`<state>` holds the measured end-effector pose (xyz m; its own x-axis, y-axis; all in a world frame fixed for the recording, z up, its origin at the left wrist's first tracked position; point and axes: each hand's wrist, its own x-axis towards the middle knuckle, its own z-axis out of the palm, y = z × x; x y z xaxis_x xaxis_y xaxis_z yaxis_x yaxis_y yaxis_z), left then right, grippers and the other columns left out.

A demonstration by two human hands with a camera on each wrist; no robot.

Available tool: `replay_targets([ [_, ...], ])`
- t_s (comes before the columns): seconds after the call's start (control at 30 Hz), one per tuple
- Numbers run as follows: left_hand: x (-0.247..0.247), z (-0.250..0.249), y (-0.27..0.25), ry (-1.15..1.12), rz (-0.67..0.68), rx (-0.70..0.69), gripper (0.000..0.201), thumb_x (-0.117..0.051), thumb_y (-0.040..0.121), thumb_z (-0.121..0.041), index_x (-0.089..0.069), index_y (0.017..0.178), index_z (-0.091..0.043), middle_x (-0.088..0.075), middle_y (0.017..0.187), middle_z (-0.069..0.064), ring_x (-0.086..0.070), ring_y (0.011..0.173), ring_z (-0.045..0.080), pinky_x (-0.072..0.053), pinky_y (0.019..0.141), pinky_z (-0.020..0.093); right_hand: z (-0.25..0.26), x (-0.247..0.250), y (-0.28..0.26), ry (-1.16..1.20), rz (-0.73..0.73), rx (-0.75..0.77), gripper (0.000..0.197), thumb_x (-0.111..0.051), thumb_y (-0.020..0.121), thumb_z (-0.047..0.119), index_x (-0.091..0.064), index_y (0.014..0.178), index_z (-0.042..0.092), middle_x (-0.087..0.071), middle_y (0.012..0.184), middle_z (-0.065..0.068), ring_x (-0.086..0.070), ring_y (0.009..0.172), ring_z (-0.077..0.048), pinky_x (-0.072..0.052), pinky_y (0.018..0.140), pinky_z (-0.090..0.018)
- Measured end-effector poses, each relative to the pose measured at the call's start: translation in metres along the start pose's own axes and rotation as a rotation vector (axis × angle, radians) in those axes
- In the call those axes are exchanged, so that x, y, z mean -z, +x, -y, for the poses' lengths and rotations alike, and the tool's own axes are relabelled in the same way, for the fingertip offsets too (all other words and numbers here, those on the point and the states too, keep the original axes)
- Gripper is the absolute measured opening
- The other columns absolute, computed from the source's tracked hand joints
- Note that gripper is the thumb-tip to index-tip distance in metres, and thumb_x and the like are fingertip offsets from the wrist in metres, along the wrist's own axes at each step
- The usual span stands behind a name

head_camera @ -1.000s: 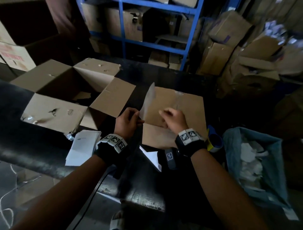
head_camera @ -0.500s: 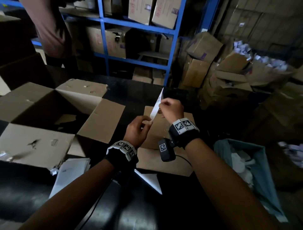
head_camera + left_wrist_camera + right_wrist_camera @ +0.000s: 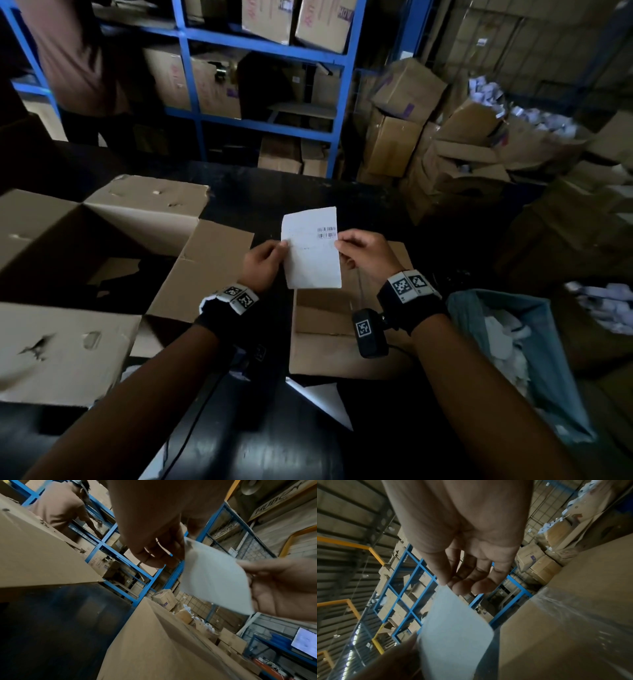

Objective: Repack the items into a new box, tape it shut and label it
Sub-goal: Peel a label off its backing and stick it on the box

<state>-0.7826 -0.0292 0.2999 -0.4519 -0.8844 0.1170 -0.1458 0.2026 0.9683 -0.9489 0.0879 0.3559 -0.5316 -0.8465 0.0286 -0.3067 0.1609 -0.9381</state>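
Note:
A white label (image 3: 311, 250) with a small barcode at its upper right is held face up above the closed cardboard box (image 3: 329, 339). My left hand (image 3: 265, 261) pinches its left edge and my right hand (image 3: 363, 255) pinches its right edge. In the left wrist view the label (image 3: 214, 577) hangs between my left hand (image 3: 159, 553) and my right hand (image 3: 281, 586). In the right wrist view the label (image 3: 453, 632) runs down from my right hand (image 3: 464, 578). Clear tape (image 3: 573, 609) shines along the box top.
A large open cardboard box (image 3: 85, 274) fills the left of the dark table (image 3: 274, 192). Loose paper (image 3: 325, 401) lies near the front edge. A blue bag of waste paper (image 3: 513, 349) stands at the right. Blue shelving (image 3: 260, 51) and another person (image 3: 75, 61) are behind.
The label has turned from edge-on to flat and facing me, and both hands have lifted it higher above the closed box. My view has tilted up toward the shelving.

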Motion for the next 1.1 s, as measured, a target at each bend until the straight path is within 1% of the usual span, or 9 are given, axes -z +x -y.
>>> replay_targets([
  [0.07, 0.0, -0.002, 0.003, 0.035, -0.011, -0.059, 0.017, -0.058, 0.091, -0.025, -0.065, 0.087, -0.01, -0.063, 0.08, -0.003, -0.058, 0.073, 0.007, -0.045, 0.067, 0.016, -0.008, -0.002, 0.0, -0.002, -0.051, -0.038, 0.009, -0.061, 0.089, 0.008, -0.07, 0.091, 0.011, -0.064, 0.073, -0.005, -0.055, 0.058, -0.007, -0.047, 0.054, -0.017],
  [0.13, -0.003, -0.001, 0.006, 0.041, 0.02, -0.057, 0.013, -0.059, 0.09, -0.025, -0.064, 0.087, -0.013, -0.062, 0.079, -0.011, -0.056, 0.073, -0.001, -0.043, 0.066, 0.013, -0.017, -0.004, -0.002, -0.018, -0.101, -0.085, 0.01, -0.062, 0.088, 0.008, -0.071, 0.092, 0.008, -0.07, 0.083, -0.003, -0.061, 0.067, -0.01, -0.05, 0.057, -0.014],
  [0.27, -0.015, 0.013, 0.02, 0.189, 0.068, 0.02, 0.011, -0.06, 0.088, -0.034, -0.064, 0.083, -0.025, -0.064, 0.08, -0.009, -0.06, 0.075, 0.008, -0.049, 0.071, 0.024, -0.034, -0.006, 0.0, -0.023, -0.139, -0.19, 0.009, -0.065, 0.085, 0.012, -0.073, 0.086, 0.013, -0.075, 0.092, 0.001, -0.071, 0.082, -0.016, -0.06, 0.072, -0.028],
  [0.37, -0.023, 0.022, 0.031, 0.267, 0.134, 0.154, 0.01, -0.06, 0.086, -0.033, -0.065, 0.082, -0.025, -0.069, 0.083, 0.003, -0.064, 0.075, 0.02, -0.055, 0.075, 0.035, -0.043, -0.002, 0.004, -0.115, -0.117, -0.201, 0.008, -0.066, 0.085, 0.012, -0.074, 0.088, 0.012, -0.075, 0.092, 0.0, -0.07, 0.077, -0.013, -0.057, 0.064, -0.022],
  [0.43, -0.028, 0.022, 0.032, 0.322, 0.193, 0.24, 0.017, -0.059, 0.087, -0.029, -0.067, 0.093, -0.016, -0.068, 0.081, 0.007, -0.062, 0.068, 0.019, -0.053, 0.065, 0.03, -0.048, -0.001, 0.008, -0.193, -0.099, -0.22, 0.008, -0.067, 0.085, 0.011, -0.073, 0.09, 0.009, -0.075, 0.091, -0.005, -0.067, 0.068, -0.01, -0.052, 0.054, -0.015],
  [0.5, -0.032, 0.021, 0.031, 0.379, 0.21, 0.278, 0.021, -0.058, 0.087, -0.026, -0.067, 0.1, -0.011, -0.066, 0.079, 0.005, -0.06, 0.066, 0.015, -0.047, 0.058, 0.024, -0.055, -0.001, 0.013, -0.285, -0.065, -0.246, 0.01, -0.068, 0.085, 0.011, -0.074, 0.091, 0.006, -0.075, 0.091, -0.009, -0.067, 0.065, -0.012, -0.055, 0.057, -0.018],
  [0.67, -0.044, 0.019, 0.024, 0.586, 0.154, 0.239, 0.024, -0.061, 0.087, -0.029, -0.066, 0.106, -0.016, -0.067, 0.1, 0.003, -0.062, 0.091, 0.018, -0.044, 0.074, 0.024, -0.066, -0.001, 0.024, -0.435, 0.008, -0.269, 0.013, -0.068, 0.085, 0.011, -0.075, 0.094, 0.005, -0.075, 0.092, -0.009, -0.067, 0.064, -0.016, -0.058, 0.064, -0.026],
  [0.97, -0.053, 0.029, 0.026, 0.542, 0.055, 0.21, 0.023, -0.067, 0.082, -0.029, -0.06, 0.102, -0.021, -0.066, 0.09, 0.0, -0.063, 0.083, 0.018, -0.054, 0.075, 0.032, -0.072, -0.001, 0.041, -0.575, 0.091, -0.269, 0.021, -0.073, 0.081, 0.015, -0.074, 0.101, 0.012, -0.075, 0.099, -0.008, -0.06, 0.073, -0.014, -0.054, 0.075, -0.026],
  [1.1, -0.054, 0.03, 0.023, 0.545, 0.05, 0.174, 0.02, -0.065, 0.083, -0.03, -0.06, 0.101, -0.022, -0.06, 0.083, -0.005, -0.062, 0.082, 0.017, -0.048, 0.068, 0.027, -0.072, -0.002, 0.043, -0.607, 0.096, -0.271, 0.022, -0.075, 0.079, 0.014, -0.073, 0.101, 0.013, -0.075, 0.101, -0.007, -0.061, 0.074, -0.014, -0.055, 0.075, -0.025],
])
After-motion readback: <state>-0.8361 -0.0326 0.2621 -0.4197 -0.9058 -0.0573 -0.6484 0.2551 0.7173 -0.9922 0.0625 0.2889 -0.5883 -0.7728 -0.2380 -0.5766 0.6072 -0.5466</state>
